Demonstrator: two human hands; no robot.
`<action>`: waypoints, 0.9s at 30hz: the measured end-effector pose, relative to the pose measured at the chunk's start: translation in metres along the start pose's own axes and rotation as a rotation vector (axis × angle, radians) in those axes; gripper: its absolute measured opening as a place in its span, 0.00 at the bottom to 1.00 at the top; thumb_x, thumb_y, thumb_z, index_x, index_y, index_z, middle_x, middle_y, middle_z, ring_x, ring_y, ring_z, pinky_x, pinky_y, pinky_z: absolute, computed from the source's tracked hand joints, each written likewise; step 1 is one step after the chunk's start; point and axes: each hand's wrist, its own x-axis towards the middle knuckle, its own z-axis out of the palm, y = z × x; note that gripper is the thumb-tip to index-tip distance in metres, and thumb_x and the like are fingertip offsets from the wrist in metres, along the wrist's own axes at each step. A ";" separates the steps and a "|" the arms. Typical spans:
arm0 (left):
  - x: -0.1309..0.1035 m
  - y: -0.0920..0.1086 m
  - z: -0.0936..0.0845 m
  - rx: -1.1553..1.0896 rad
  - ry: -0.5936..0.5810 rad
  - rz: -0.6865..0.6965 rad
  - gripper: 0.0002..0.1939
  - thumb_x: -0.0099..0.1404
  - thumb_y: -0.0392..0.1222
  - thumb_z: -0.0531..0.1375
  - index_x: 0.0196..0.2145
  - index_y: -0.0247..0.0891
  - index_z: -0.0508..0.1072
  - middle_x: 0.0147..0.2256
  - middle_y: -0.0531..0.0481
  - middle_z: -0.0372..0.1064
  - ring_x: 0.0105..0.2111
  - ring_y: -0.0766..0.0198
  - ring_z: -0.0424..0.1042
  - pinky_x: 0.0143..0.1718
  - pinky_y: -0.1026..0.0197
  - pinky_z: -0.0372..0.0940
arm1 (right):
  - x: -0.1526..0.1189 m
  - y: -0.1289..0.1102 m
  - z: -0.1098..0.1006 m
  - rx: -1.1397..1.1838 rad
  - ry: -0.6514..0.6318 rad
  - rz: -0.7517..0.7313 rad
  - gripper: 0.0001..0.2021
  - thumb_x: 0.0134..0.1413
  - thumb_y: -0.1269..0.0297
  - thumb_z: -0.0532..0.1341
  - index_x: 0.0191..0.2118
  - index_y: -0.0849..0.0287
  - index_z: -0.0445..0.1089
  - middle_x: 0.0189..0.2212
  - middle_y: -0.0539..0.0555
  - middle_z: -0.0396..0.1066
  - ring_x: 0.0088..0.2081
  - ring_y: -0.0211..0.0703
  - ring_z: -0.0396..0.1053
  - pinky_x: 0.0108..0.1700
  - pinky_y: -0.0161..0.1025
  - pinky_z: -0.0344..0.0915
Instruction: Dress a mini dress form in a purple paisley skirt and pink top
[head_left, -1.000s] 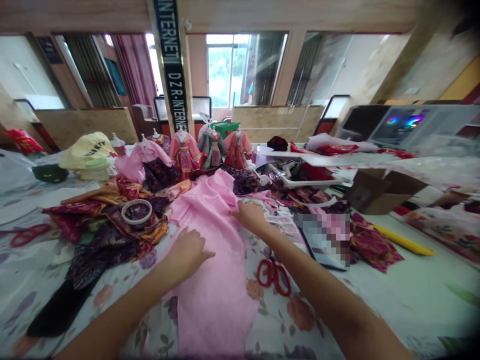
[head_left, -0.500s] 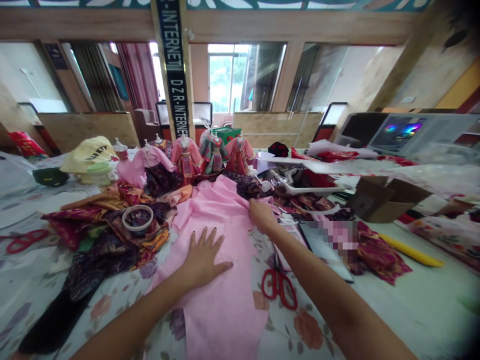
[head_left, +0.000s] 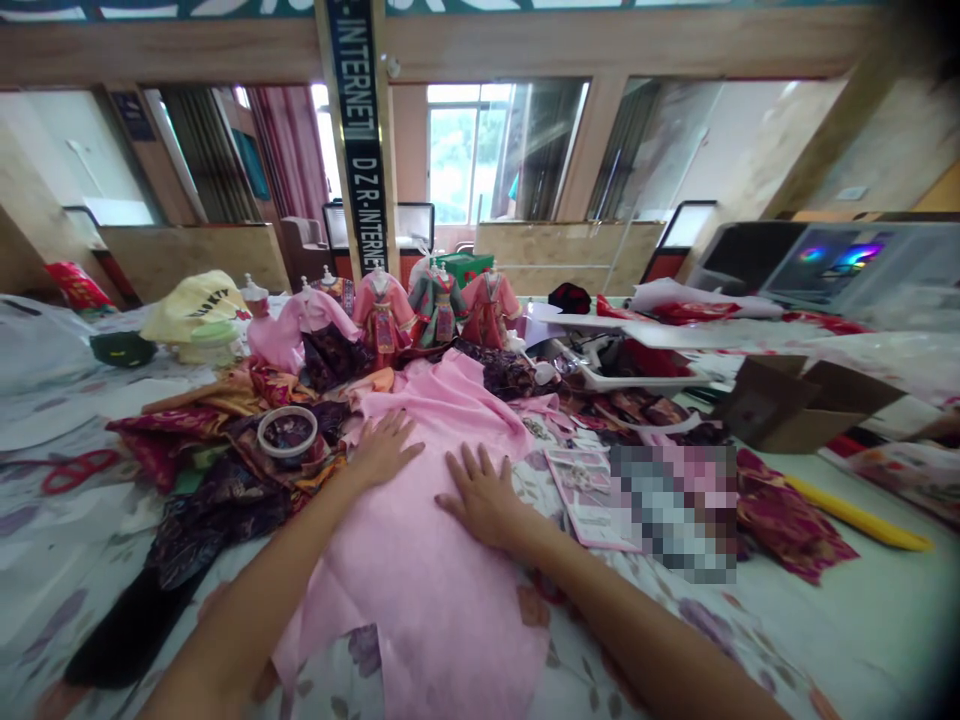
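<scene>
Under both hands, left hand (head_left: 382, 450) and right hand (head_left: 484, 495) spread open, gripping nothing, lies the pink cloth (head_left: 427, 560).

Both bare forearms reach in from the bottom edge toward frame centre. Left hand (head_left: 384, 450) palm down, fingers together, slightly left of centre. Right hand (head_left: 484, 495) flat, fingers spread, just right and lower.

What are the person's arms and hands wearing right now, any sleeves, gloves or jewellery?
Nothing shows on either arm. The left hand and right hand are bare, without gloves, and no rings show on the fingers. Both forearms are uncovered to the picture's lower edge: no sleeves, watch or bracelet in view.
</scene>
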 end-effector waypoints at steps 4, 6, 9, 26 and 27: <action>0.010 -0.026 0.000 -0.023 0.000 0.032 0.30 0.64 0.58 0.48 0.59 0.40 0.59 0.62 0.43 0.50 0.62 0.53 0.47 0.60 0.46 0.41 | -0.004 0.012 0.001 0.048 -0.017 0.004 0.39 0.56 0.37 0.38 0.66 0.58 0.41 0.66 0.64 0.34 0.64 0.69 0.28 0.55 0.73 0.30; 0.012 -0.031 -0.002 -0.038 0.050 0.023 0.26 0.66 0.52 0.46 0.57 0.37 0.61 0.60 0.43 0.54 0.61 0.57 0.51 0.60 0.51 0.46 | -0.007 0.014 -0.003 0.059 -0.034 0.015 0.39 0.55 0.36 0.37 0.66 0.56 0.41 0.66 0.62 0.33 0.64 0.69 0.27 0.55 0.73 0.28; 0.007 -0.036 -0.010 -0.041 0.164 -0.040 0.22 0.68 0.38 0.42 0.54 0.31 0.64 0.56 0.41 0.61 0.57 0.60 0.58 0.58 0.57 0.52 | -0.010 0.017 -0.009 0.071 -0.088 0.028 0.39 0.54 0.35 0.38 0.66 0.54 0.39 0.66 0.60 0.32 0.64 0.68 0.26 0.55 0.73 0.28; -0.050 0.001 -0.005 0.270 0.040 -0.231 0.29 0.67 0.52 0.47 0.56 0.24 0.60 0.57 0.27 0.56 0.59 0.45 0.53 0.56 0.46 0.51 | -0.022 0.036 -0.005 0.009 -0.076 0.023 0.39 0.54 0.35 0.36 0.66 0.52 0.40 0.66 0.60 0.34 0.64 0.69 0.28 0.55 0.73 0.31; -0.050 0.001 -0.007 0.279 0.032 -0.233 0.30 0.67 0.52 0.47 0.56 0.24 0.60 0.57 0.27 0.56 0.59 0.45 0.53 0.56 0.47 0.51 | -0.023 0.036 -0.004 0.006 -0.065 0.021 0.39 0.54 0.35 0.36 0.66 0.52 0.40 0.66 0.61 0.35 0.64 0.69 0.29 0.55 0.73 0.31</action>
